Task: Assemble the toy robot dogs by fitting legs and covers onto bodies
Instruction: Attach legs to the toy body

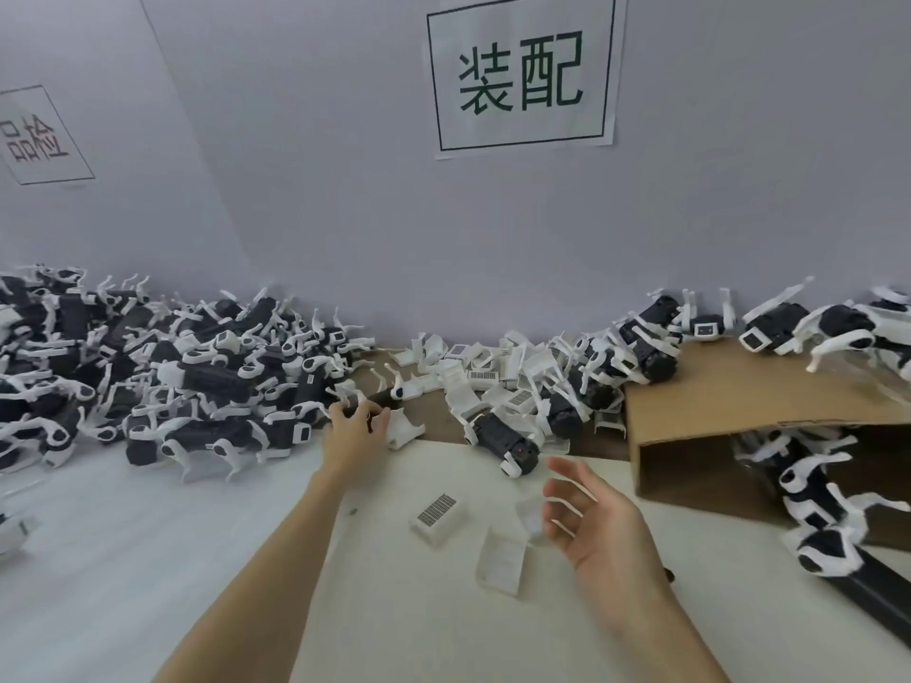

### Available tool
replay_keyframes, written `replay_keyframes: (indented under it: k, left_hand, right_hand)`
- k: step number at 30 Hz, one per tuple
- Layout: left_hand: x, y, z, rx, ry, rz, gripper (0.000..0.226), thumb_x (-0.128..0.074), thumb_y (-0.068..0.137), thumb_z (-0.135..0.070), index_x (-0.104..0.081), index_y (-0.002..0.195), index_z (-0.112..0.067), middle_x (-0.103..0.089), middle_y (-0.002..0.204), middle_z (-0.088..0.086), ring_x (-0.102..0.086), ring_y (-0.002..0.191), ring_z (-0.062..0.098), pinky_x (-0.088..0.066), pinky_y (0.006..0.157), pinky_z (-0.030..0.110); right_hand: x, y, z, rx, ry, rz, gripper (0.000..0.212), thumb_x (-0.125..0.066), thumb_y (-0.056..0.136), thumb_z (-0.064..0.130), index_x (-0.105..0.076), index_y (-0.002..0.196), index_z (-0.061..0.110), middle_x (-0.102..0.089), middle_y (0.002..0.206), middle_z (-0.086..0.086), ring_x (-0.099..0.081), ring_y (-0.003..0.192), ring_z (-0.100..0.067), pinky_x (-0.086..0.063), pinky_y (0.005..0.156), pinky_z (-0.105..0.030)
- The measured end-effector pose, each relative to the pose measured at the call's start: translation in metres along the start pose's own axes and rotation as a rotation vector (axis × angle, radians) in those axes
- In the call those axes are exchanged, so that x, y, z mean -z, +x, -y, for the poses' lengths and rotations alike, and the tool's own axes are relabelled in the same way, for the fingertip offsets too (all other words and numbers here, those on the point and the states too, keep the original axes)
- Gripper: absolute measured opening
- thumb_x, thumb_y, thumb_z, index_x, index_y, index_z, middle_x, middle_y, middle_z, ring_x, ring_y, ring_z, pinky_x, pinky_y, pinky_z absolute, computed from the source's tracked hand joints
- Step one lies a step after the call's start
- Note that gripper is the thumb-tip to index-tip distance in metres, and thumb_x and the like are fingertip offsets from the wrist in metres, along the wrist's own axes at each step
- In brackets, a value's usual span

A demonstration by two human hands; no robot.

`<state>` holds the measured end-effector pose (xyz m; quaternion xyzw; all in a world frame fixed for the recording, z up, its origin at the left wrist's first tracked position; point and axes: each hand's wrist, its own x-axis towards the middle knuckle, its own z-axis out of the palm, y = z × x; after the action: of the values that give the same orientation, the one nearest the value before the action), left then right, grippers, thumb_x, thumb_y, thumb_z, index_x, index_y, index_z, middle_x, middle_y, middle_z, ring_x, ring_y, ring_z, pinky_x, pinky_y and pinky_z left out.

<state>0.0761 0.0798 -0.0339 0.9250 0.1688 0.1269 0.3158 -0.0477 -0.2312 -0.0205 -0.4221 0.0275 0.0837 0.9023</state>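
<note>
Nearest the camera, the right hand (pixel 589 522) is hovering palm-up over the pale worktop (pixel 148 559), its fingers spread and relaxed, holding nothing. Just left of it two small white plastic covers are lying loose: one with a barcode sticker (pixel 437 516) and one plain, blurred (pixel 500 564).

Farther out, the left hand (pixel 356 428) is reaching to the edge of the parts heap, its fingers curling round a thin white plastic leg piece (pixel 351 397); whether it is already gripping firmly is hard to tell. A white bracket-like cover (pixel 405 428) is touching that hand on its right side. A black toy dog body with a red dot (pixel 508 443) is resting just beyond the right hand.

Judging by this, the step in hand is fetching a part, and the next move is probably calling for lifting the leg clear of the tangle and bringing it to a body.

Behind, a big heap of black-and-white assembled toy dogs (pixel 172 367) is filling the left, loose white covers (pixel 493 374) are piling up in the middle, and a brown cardboard box (pixel 739 416) is standing at right with more dogs on and under it. A grey wall is carrying a white paper sign with dark characters (pixel 522 73).
</note>
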Motion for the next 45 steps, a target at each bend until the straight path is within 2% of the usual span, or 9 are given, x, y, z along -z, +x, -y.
replay_keyframes:
  k: [5, 12, 17, 21, 27, 33, 37, 41, 45]
  left_hand:
    - [0.001, -0.006, -0.009, -0.084, -0.115, -0.127, 0.038, -0.050, 0.111, -0.041, -0.075, 0.127, -0.016, -0.049, 0.124, 0.008, -0.048, 0.135, 0.035, -0.036, 0.116, 0.047]
    - [0.005, -0.051, -0.034, -0.083, -0.272, -0.313, 0.014, -0.060, 0.108, -0.025, -0.060, 0.119, -0.017, -0.060, 0.123, 0.014, -0.060, 0.115, 0.030, -0.048, 0.098, 0.046]
    - [0.002, -0.112, -0.078, -0.302, -0.562, -0.297, 0.011, -0.063, 0.105, -0.015, -0.065, 0.113, -0.023, -0.061, 0.116, 0.004, -0.052, 0.102, -0.007, -0.041, 0.083, 0.021]
    - [-0.019, -0.165, -0.099, -0.528, -0.617, -0.222, 0.019, -0.068, 0.102, -0.010, -0.065, 0.106, -0.028, -0.062, 0.108, -0.002, -0.057, 0.105, 0.003, -0.042, 0.081, 0.011]
    - [-0.035, -0.185, -0.093, -0.822, -0.463, -0.039, 0.015, -0.066, 0.104, -0.019, -0.068, 0.115, -0.028, -0.054, 0.124, -0.005, -0.058, 0.115, 0.015, -0.048, 0.101, 0.034]
    - [-0.018, -0.188, -0.100, -0.347, -0.869, 0.160, 0.056, -0.075, 0.090, -0.058, -0.043, 0.136, -0.059, -0.048, 0.138, -0.015, -0.065, 0.110, 0.002, -0.053, 0.085, 0.015]
    - [-0.015, -0.181, -0.094, -0.233, -0.928, 0.495, 0.073, -0.074, 0.083, -0.071, -0.061, 0.142, -0.030, -0.077, 0.120, 0.000, -0.077, 0.099, 0.020, -0.058, 0.080, 0.025]
    - [-0.015, -0.180, -0.094, -0.235, -1.042, 0.492, 0.061, -0.077, 0.083, -0.062, -0.075, 0.124, -0.017, -0.078, 0.111, 0.010, -0.073, 0.084, 0.029, -0.057, 0.071, 0.030]
    - [-0.018, -0.180, -0.096, -0.144, -1.066, 0.425, 0.062, -0.078, 0.077, -0.058, -0.077, 0.108, -0.005, -0.076, 0.098, 0.015, -0.069, 0.070, 0.029, -0.054, 0.062, 0.032]
  right_hand:
    - [0.000, -0.003, 0.002, 0.007, 0.007, 0.011, 0.030, -0.058, 0.102, 0.030, -0.080, 0.101, 0.010, -0.067, 0.080, -0.009, -0.061, 0.061, -0.016, -0.052, 0.053, -0.024]
    - [0.002, -0.006, 0.002, -0.019, -0.011, -0.040, 0.031, -0.057, 0.102, 0.031, -0.078, 0.106, 0.008, -0.068, 0.078, -0.008, -0.063, 0.059, -0.016, -0.052, 0.053, -0.024]
    - [0.010, -0.004, 0.007, 0.006, -0.015, -0.062, 0.034, -0.057, 0.103, 0.030, -0.073, 0.119, 0.005, -0.071, 0.081, -0.007, -0.067, 0.062, -0.016, -0.054, 0.053, -0.024]
    - [0.013, -0.004, 0.015, 0.187, -0.135, -0.138, 0.050, -0.069, 0.087, 0.047, -0.064, 0.129, 0.020, -0.073, 0.112, -0.011, -0.077, 0.093, -0.024, -0.062, 0.067, -0.033]
    - [0.020, -0.009, 0.018, 0.226, -0.330, -0.098, 0.065, -0.078, 0.079, 0.054, -0.070, 0.127, 0.012, -0.074, 0.121, -0.014, -0.071, 0.115, -0.028, -0.060, 0.088, -0.039]
    - [0.017, -0.009, 0.018, 0.220, -0.172, -0.073, 0.052, -0.078, 0.082, 0.040, -0.072, 0.118, 0.002, -0.076, 0.113, -0.018, -0.073, 0.111, -0.026, -0.060, 0.084, -0.028]
    - [0.012, -0.014, 0.021, 0.242, -0.224, -0.059, 0.045, -0.078, 0.078, 0.044, -0.075, 0.112, 0.013, -0.076, 0.111, -0.018, -0.074, 0.107, -0.028, -0.061, 0.076, -0.027]
    - [0.012, -0.018, 0.023, 0.237, -0.262, 0.005, 0.037, -0.077, 0.078, 0.050, -0.081, 0.106, 0.026, -0.077, 0.114, -0.011, -0.074, 0.108, -0.024, -0.061, 0.076, -0.027]
    - [0.010, -0.018, 0.019, 0.247, -0.333, -0.015, 0.060, -0.075, 0.076, 0.055, -0.071, 0.117, 0.012, -0.078, 0.107, -0.006, -0.075, 0.105, -0.023, -0.061, 0.075, -0.029]
